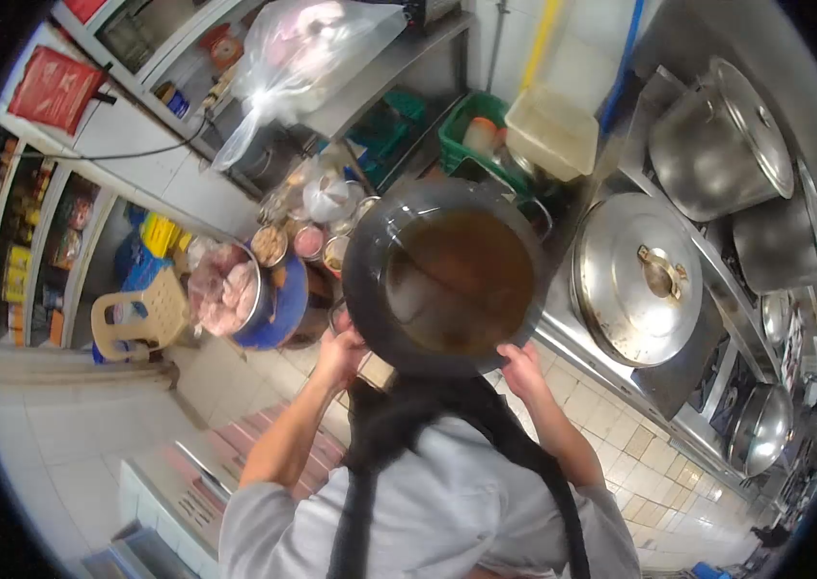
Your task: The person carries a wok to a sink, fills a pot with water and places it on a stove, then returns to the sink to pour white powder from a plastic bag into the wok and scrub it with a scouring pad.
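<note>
A large dark wok (366,280) is held up in front of my body, with brown liquid (462,280) that looks like oil pooled inside. My left hand (342,353) is closed at the wok's near left side, by a loop handle. On the near right side, my right hand (522,370) grips the rim, with the fingers partly hidden under it. To the left of the wok, a metal bowl of raw meat (225,289) sits on a blue round top (276,333). Several small bowls, one holding pink stuff (309,242), stand just beyond.
A stove (572,318) on the right carries a large lidded pot (635,275); more steel pots (712,150) stand behind it. A green crate (462,130) and a pale plastic tub (551,130) are at the back. A beige plastic chair (143,314) stands left.
</note>
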Demonstrator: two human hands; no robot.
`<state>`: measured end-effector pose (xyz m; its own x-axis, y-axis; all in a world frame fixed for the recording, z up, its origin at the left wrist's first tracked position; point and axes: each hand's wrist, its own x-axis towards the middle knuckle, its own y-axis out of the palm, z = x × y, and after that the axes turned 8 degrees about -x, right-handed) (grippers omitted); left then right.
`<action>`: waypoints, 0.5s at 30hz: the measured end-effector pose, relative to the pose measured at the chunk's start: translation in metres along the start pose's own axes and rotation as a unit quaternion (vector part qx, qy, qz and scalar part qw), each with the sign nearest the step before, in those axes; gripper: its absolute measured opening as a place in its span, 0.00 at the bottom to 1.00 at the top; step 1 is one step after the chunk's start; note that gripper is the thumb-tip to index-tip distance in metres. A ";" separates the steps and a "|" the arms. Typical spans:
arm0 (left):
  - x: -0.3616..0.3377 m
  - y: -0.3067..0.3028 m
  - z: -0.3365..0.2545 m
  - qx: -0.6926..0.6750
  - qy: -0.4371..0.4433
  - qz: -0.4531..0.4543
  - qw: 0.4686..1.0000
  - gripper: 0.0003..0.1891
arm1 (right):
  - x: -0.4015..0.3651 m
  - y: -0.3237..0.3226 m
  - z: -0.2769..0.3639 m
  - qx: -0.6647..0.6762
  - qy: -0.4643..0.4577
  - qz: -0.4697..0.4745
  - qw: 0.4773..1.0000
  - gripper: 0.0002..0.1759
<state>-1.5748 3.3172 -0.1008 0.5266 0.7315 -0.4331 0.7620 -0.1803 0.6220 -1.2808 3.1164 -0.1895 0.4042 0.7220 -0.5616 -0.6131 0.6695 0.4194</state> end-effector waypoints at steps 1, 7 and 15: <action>0.008 0.002 -0.004 0.010 0.005 0.016 1.000 0.37 | 0.006 0.003 0.006 -0.002 0.003 -0.012 1.000 0.18; 0.068 -0.005 -0.014 0.058 0.008 0.022 0.998 0.37 | 0.044 0.010 0.012 0.021 0.003 -0.001 1.000 0.20; 0.157 -0.024 -0.043 0.051 -0.077 0.050 0.994 0.37 | 0.082 0.043 0.003 0.051 0.021 -0.069 0.996 0.21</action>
<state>-1.5263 3.4648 -0.1560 0.6476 0.5984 -0.4716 0.7328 -0.3197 0.6006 -1.2715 3.2050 -0.2155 0.4499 0.6150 -0.6476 -0.4810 0.7778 0.4045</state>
